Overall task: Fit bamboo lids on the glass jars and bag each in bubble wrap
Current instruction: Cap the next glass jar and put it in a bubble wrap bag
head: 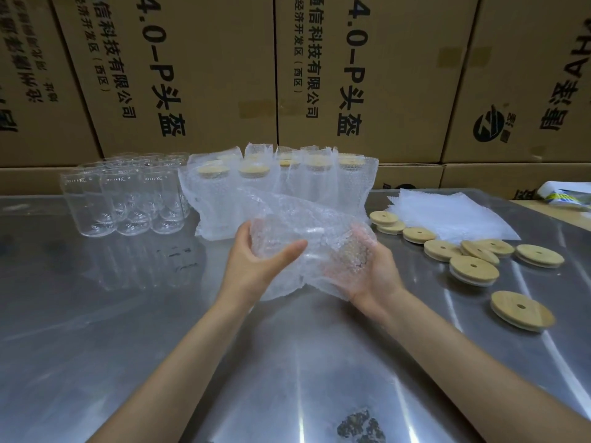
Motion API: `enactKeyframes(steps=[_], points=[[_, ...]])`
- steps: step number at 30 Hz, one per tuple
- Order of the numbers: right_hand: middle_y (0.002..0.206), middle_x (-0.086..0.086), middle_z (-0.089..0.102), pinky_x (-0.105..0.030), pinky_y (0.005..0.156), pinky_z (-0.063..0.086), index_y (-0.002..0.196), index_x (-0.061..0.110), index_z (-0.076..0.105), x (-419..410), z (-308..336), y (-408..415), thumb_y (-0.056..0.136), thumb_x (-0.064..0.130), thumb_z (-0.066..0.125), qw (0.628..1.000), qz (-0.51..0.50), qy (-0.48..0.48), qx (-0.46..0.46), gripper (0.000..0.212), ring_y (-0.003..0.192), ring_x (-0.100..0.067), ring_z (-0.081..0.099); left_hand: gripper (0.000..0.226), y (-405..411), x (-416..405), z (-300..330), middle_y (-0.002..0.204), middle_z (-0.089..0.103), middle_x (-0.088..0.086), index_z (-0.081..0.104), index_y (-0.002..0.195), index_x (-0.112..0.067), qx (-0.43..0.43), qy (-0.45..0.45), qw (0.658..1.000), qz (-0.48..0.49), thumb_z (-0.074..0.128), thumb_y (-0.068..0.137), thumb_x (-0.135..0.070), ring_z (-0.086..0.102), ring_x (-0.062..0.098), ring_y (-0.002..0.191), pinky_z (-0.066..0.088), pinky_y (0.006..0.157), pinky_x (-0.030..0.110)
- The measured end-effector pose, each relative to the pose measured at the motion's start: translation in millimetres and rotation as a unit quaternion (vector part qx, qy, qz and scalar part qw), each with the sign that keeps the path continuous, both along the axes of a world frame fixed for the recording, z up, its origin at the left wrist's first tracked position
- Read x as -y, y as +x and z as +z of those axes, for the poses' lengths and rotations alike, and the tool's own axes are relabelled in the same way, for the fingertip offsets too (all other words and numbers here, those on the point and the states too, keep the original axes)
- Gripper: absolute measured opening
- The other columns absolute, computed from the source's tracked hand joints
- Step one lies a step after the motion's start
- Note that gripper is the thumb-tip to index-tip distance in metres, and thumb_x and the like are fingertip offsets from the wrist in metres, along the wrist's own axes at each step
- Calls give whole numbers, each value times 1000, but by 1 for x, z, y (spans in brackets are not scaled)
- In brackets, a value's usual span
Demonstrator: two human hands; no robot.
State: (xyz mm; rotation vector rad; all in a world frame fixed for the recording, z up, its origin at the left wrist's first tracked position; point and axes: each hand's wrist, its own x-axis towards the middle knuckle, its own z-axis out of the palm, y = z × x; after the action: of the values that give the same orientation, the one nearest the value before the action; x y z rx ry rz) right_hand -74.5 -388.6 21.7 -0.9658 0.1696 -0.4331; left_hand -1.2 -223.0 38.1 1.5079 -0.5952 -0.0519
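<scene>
Stainless steel packing table [96, 346], scuffed and reflective, fills the near ground; stacked brown printed cartons [198, 75] wall off the far side.

Nearest to us, both forearms reach in over the steel. Our left hand [252, 266] curls round one end of a clear glass jar inside a translucent bubble-wrap bag [307, 238], thumb across the near face. Our right hand [367, 270] cups the other end from below, fingers bent into the wrap. The jar lies roughly on its side, held above the table mid-centre. Whether its lid is on we cannot tell through the bubbles.

Handling judgement: glass is stiff, breakable and fairly weighty for its size; the wrap is soft, light and slick, so the jar could slide inside it. We would take hold round the jar body through the plastic, not by the loose bag edge, and support the base.

Right of the hands, round bamboo lids with centre holes [473, 270] lie scattered, one nearer us and apart from the rest. Beyond them, a flat stack of empty bubble-wrap bags [447, 215].

Farther back, centre: lidded jars already bagged [281, 180], standing upright in rows. To their left, bare open glass jars [124, 199] clustered, still unlidded. Far right edge, a white packet [566, 193], contents unclear.
</scene>
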Motion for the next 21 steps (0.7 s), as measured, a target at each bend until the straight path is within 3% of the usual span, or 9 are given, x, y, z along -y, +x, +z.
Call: enactKeyframes(steps=[2,4,7,10,12,14,17,19,21], points=[[105,-12,74,-40,75,59,89,18,80,-1,2,-1,94,41,48,1000,13,0,-6,40,94,-28,72,86,-2,0,0,122,62,-13,50,126,-31,-3,-8,1000,-7,85,50,-52,60,5,111,48,101,34],[102,-12,74,-37,69,59,86,18,80,1,4,-2,94,43,46,1000,14,0,-18,43,90,-26,73,85,-4,1,0,125,59,-14,48,126,-35,-8,-3,1000,-17,85,51,-51,57,2,114,46,100,26],[103,-11,74,-36,72,58,86,19,81,2,6,-6,96,44,42,999,25,-35,-25,47,90,-25,72,81,-4,0,2,117,54,-26,47,122,-44,-25,-4,999,-39,83,50,-52,53,-11,105,44,75,8],[96,-9,75,-35,66,59,89,17,79,0,10,-9,82,45,52,996,28,-79,-23,39,84,-23,73,101,2,-4,2,124,52,-21,44,133,-36,-80,-3,994,-75,91,45,-53,52,2,114,49,83,19],[97,-8,74,-34,63,58,98,17,72,0,12,-9,84,44,52,994,22,-108,-20,37,84,-22,73,99,6,-6,3,126,56,-13,48,128,-35,-133,-18,986,-104,93,41,-49,59,9,112,57,74,26],[102,-6,74,-37,69,58,102,21,70,0,15,-11,95,47,41,990,20,-139,-26,40,89,-22,72,86,11,-6,1,117,65,-12,55,116,-38,-156,-31,980,-118,93,40,-50,67,9,100,59,68,28],[118,-4,69,-46,88,55,116,29,64,-7,20,-14,85,66,36,976,-26,-215,-35,56,105,-22,67,81,16,-3,-4,117,69,-4,59,119,-36,-211,-70,967,-125,89,46,-53,69,19,103,58,79,41],[130,1,59,-42,103,46,124,34,55,-11,18,-14,83,73,43,952,-137,-272,-15,58,118,-16,58,78,16,-2,-4,119,69,1,60,125,-29,-267,-113,947,-137,86,56,-53,67,24,107,58,78,40],[136,3,49,-34,108,37,132,32,45,-11,15,-14,81,72,48,931,-223,-289,-6,65,126,-11,47,50,14,-1,-3,116,70,6,71,113,-23,-295,-177,925,-164,76,72,-50,69,27,102,59,70,37]])
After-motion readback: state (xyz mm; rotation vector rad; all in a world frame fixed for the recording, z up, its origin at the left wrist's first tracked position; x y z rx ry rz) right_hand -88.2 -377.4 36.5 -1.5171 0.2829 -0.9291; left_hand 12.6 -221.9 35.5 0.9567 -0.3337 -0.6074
